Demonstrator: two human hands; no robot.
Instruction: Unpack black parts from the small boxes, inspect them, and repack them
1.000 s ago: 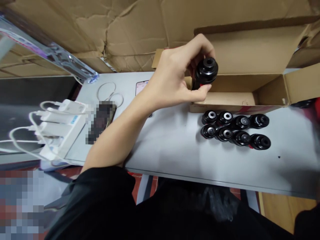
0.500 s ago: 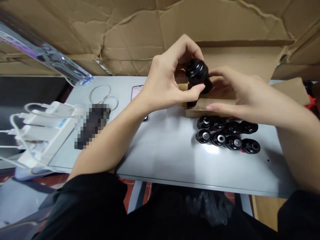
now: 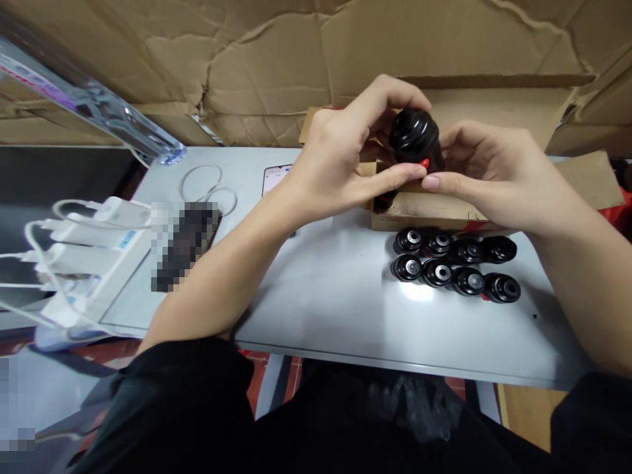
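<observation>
My left hand [image 3: 345, 155] is wrapped round a glossy black ribbed part [image 3: 413, 135] with a small red piece on it, thumb along its near side. From the right, my right hand [image 3: 494, 164] grips the same part, its thumb tip close to my left thumb. Both hands are above an open cardboard box [image 3: 429, 209]. In front of the box, several black round parts [image 3: 437, 273] stand in two rows, some with silver centres.
A phone [image 3: 276, 178] lies partly behind my left forearm. At the left are a power strip with white plugs [image 3: 89, 243], a blurred dark object [image 3: 187, 243] and a looped cable [image 3: 202, 183]. Cardboard [image 3: 266, 66] lines the back.
Both hands and the held black part have shifted slightly right. The right thumb has risen from near the box edge to the part, beside the left thumb.
</observation>
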